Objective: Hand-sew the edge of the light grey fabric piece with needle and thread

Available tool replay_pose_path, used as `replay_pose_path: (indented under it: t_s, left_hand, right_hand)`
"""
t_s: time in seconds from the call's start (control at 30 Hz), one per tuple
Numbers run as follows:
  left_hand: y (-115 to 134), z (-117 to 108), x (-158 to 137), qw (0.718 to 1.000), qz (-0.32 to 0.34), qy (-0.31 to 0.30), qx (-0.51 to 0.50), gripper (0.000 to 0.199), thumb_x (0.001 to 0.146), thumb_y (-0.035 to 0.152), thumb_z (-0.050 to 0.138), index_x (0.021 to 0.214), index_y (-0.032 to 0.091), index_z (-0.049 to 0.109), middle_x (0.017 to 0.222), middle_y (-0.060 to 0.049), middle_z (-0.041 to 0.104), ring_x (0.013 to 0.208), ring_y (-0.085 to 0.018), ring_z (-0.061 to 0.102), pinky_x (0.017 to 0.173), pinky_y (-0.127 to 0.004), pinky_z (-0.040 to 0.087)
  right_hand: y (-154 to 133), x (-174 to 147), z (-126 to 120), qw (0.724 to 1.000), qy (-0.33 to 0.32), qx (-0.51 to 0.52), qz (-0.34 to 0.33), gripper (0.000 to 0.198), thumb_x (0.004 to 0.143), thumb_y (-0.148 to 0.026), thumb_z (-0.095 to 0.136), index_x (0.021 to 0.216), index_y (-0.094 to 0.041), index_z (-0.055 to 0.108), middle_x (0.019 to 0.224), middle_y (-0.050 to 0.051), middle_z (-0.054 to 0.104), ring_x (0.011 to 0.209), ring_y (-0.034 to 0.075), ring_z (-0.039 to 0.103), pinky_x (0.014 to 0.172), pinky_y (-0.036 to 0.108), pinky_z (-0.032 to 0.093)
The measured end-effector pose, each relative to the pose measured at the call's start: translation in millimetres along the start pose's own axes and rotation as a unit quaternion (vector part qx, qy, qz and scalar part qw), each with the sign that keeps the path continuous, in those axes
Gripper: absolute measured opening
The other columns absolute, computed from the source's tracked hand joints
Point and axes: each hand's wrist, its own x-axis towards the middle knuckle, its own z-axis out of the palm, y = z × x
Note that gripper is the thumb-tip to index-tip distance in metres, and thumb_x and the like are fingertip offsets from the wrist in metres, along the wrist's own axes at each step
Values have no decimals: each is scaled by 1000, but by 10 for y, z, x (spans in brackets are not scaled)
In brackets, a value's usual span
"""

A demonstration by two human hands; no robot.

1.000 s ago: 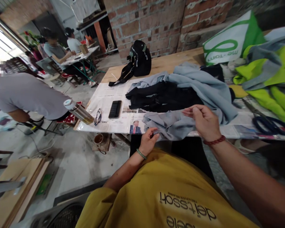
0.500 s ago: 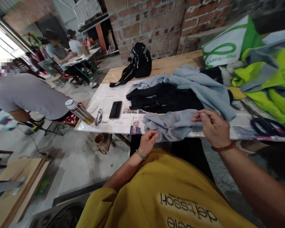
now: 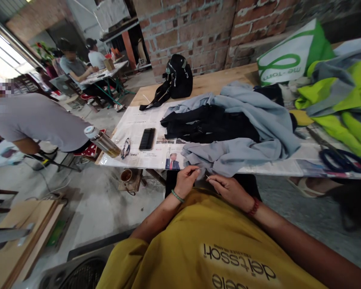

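Observation:
My left hand (image 3: 187, 181) pinches the near edge of a light grey garment (image 3: 228, 154) at the table's front edge. Close beside it, my right hand (image 3: 230, 190) is closed in a pinch on a thin, pale sewing needle (image 3: 207, 177), whose tip points toward the left fingers. Any thread is too fine to make out. The grey fabric lies bunched across the table and hangs a little over the front edge between my hands. On top of it rests a black garment (image 3: 210, 122).
On the newspaper-covered table (image 3: 129, 120) lie a phone (image 3: 147, 139), glasses (image 3: 125, 148), a flask (image 3: 102, 141) and scissors (image 3: 343, 158). A black bag (image 3: 180, 76), a green-white bag (image 3: 295, 56) and yellow-green clothing (image 3: 345, 104) stand farther back. A person (image 3: 39, 120) sits at left.
My right hand has come down and left, from above the grey cloth at right to just beside my left hand. The left hand keeps its pinch in the same place.

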Motion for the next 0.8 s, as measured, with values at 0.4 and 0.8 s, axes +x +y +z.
replay_pose_path:
  t_s: [0.4,0.8]
  left_hand:
    - [-30,-131,-145,935,309,-82,153,20,82,12,53,86,19,71,88,-6,69,85,-15,62,78,-29,51]
    - [-24,-162,-220,816,474,-28,331,21,88,17,50,82,21,70,79,-4,68,76,-12,60,72,-28,45]
  right_hand:
    - [91,116,-604,940,259,205,84,20,82,-36,56,94,-21,63,60,-4,57,48,10,53,49,23,45]
    - [-99,199,-841,877,405,255,-41,9,82,-30,61,85,-23,64,61,-1,60,59,15,62,60,30,51]
